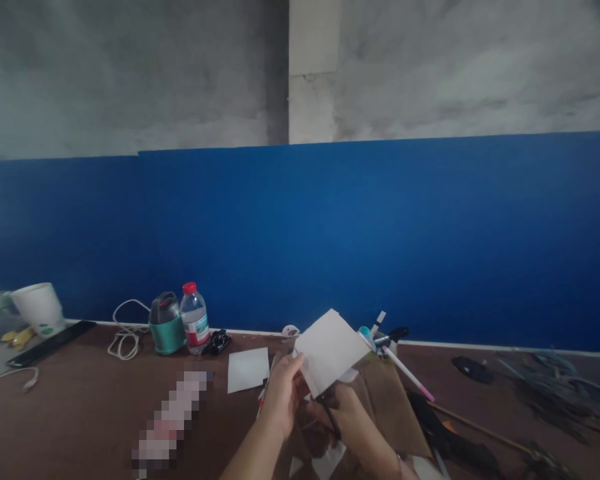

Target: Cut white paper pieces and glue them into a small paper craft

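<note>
My left hand (283,395) is closed on the left edge of a white piece of paper (334,350), thumb on top. The paper is tilted up above the table. In my right hand (354,419) is a pair of scissors with black handles (331,417), the fingers wrapped round them. The scissors meet the paper at its lower edge; their blades are mostly hidden by it. White paper scraps (329,460) lie under my hands, near a piece of brown cardboard (395,407).
Left of my hands lies another white sheet (249,370). Farther back stand a red-capped bottle (196,323), a teal container (167,333) and a white cup (39,308). A pink-tipped white marker (410,375) is at right, with tangled wires (555,387) beyond. A blue wall panel (300,233) borders the table.
</note>
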Motion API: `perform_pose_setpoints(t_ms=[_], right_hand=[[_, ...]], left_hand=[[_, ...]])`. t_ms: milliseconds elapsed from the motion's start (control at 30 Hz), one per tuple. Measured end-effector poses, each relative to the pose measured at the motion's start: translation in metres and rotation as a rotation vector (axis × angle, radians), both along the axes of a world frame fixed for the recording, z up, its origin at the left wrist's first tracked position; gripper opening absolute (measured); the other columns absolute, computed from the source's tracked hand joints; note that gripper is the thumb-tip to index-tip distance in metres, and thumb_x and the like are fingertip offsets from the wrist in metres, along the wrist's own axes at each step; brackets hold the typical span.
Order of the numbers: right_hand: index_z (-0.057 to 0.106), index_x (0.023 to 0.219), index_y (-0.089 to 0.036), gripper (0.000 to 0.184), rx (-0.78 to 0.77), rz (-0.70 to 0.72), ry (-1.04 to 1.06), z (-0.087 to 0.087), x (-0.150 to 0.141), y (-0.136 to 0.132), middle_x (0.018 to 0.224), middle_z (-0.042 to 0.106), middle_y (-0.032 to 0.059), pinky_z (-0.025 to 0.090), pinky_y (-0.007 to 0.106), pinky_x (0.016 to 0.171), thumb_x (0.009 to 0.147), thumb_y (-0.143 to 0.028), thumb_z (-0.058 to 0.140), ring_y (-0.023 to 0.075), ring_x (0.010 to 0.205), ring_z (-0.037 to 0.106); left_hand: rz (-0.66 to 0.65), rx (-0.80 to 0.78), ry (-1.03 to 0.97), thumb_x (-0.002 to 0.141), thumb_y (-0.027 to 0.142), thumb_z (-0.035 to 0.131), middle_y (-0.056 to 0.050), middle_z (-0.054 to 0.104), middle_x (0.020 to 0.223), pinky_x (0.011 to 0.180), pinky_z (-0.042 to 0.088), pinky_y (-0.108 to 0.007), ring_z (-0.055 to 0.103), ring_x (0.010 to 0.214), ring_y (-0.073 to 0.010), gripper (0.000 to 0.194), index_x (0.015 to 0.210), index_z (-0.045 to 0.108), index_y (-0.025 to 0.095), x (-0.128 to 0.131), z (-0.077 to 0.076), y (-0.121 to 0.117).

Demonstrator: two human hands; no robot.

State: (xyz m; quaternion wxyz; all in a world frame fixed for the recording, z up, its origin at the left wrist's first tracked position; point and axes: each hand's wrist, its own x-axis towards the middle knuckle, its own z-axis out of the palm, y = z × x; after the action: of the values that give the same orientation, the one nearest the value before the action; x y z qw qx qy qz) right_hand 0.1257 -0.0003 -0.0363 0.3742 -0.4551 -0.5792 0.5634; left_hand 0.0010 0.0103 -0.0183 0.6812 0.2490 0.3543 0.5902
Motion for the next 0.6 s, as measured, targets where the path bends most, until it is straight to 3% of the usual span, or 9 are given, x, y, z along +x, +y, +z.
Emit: perform_pose_setpoints(t_ms=[267, 467, 600], right_hand=[[0.06, 0.072, -0.013, 0.044, -0.055, 0.01, 0.02, -0.0007, 0.0005, 0.0048, 0.041, 0.054, -0.0052, 0.035, 0.019, 0.031, 0.054, -0.048, 0.078, 0.0071, 0.03, 0.042], [0.059, 0.077, -0.013, 0.045, -0.043, -0.009, 0.031, 0.0032, 0.0031, 0.0021, 0.041, 0.054, -0.0048, 0.028, 0.017, 0.03, 0.057, -0.049, 0.076, 0.0059, 0.029, 0.041], [0.058, 0.077, -0.014, 0.045, -0.029, -0.002, 0.052, 0.001, 0.0036, 0.0041, 0.041, 0.053, -0.0058, 0.027, 0.017, 0.03, 0.056, -0.049, 0.077, 0.0062, 0.03, 0.041]], left_hand=[[0.053, 0.003, -0.029, 0.058, 0.031, 0.082, -0.006, 0.074, 0.079, 0.062, 0.048, -0.027, 0.07, 0.072, -0.0221, 0.039, 0.09, 0.063, 0.018, 0.0032, 0.0017, -0.0024], [-0.028, -0.062, -0.068, 0.07, 0.037, 0.067, -0.01, 0.075, 0.083, 0.065, 0.048, -0.028, 0.07, 0.073, -0.0217, 0.033, 0.093, 0.065, 0.014, -0.0004, -0.0005, 0.0013], [0.024, -0.034, -0.07, 0.072, 0.031, 0.063, -0.008, 0.074, 0.081, 0.067, 0.048, -0.029, 0.069, 0.074, -0.0216, 0.024, 0.089, 0.064, 0.014, 0.0011, -0.0019, 0.0015]])
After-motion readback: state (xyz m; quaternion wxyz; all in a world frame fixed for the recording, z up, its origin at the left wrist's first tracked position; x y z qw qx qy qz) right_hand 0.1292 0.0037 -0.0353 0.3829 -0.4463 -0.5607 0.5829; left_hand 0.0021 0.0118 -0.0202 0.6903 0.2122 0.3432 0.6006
